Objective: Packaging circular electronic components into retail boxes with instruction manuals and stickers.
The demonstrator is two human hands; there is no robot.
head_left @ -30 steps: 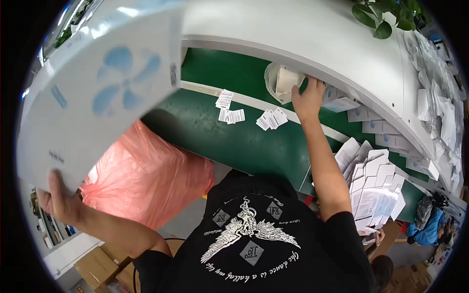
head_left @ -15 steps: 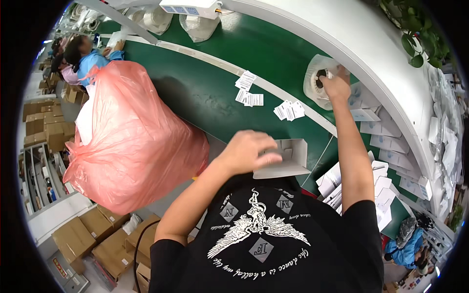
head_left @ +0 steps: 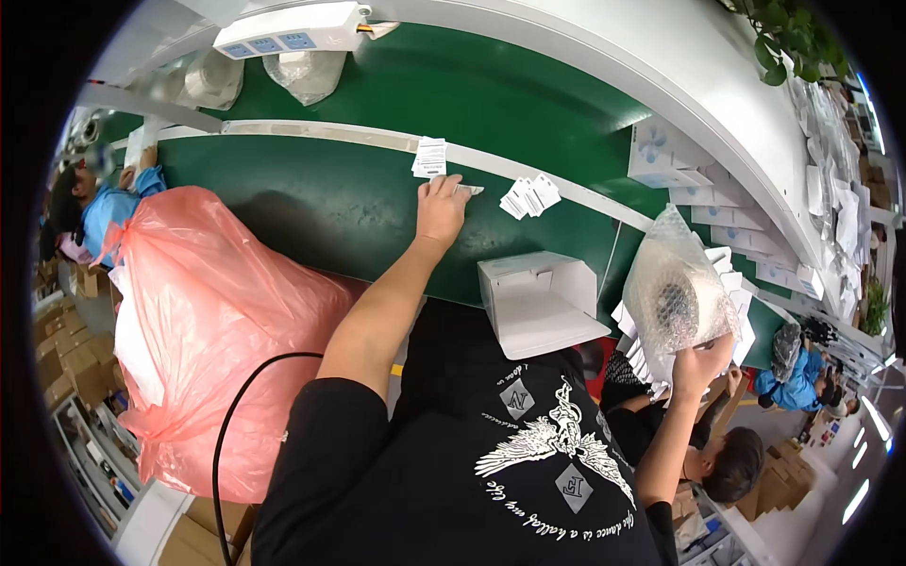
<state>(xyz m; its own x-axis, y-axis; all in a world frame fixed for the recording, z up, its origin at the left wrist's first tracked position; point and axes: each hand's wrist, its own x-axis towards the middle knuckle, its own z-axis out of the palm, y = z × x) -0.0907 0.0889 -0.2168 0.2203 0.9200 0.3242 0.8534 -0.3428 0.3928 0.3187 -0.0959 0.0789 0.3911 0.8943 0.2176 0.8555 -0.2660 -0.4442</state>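
Observation:
My left hand (head_left: 442,209) reaches to the far side of the bench, its fingers bent together on a small pile of white printed slips (head_left: 472,190). Another pile of slips (head_left: 430,157) lies just beyond the fingertips, and a fanned set (head_left: 531,196) is to the right. My right hand (head_left: 700,366) is closed on the near end of a bubble-wrapped object (head_left: 681,292) and holds it up on the right. Through the wrap shows something whitish with a round, darker middle. Between my arms stands an open white box (head_left: 543,307), its flap toward me.
A large pink plastic bag (head_left: 226,330) fills the left side. White folded boxes (head_left: 731,219) line the right, below a curved shelf edge. A power strip (head_left: 293,33) and wrapped items (head_left: 307,74) are at the back. Other people (head_left: 104,208) work at left and right.
My right hand has lifted the wrapped object off the far bench and brought it nearer, to the right. My left hand has moved from beside the white box to the slips.

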